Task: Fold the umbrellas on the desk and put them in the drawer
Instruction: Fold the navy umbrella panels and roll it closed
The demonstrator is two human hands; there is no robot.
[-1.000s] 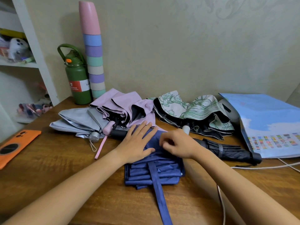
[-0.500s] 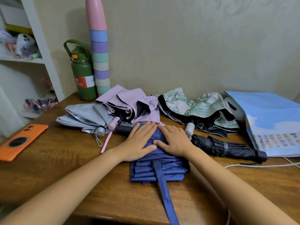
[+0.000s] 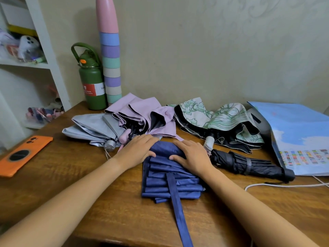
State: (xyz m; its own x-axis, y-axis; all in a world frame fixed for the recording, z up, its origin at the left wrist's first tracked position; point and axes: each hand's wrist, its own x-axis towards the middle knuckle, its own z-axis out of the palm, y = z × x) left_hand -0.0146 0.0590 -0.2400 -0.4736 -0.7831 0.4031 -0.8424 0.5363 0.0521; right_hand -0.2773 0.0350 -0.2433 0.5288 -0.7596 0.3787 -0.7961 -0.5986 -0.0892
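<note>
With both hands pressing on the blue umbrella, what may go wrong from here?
1. The left hand and right hand lie flat on the blue umbrella; its pleats may spring apart if they lift.
2. Its strap lies loose toward the desk edge and may get caught or be left unfastened.
3. The pink umbrella lies just behind the hands, so its cloth may be dragged along.

A single head-worn wide-angle camera looks forward and downward from the person's position. It faces the brown wooden desk (image 3: 74, 177) and the beige patterned wall (image 3: 213, 50) behind it. Both forearms enter from the lower edge, close to the lens. The white shelving unit (image 3: 51, 56) occupies the left edge.
</note>
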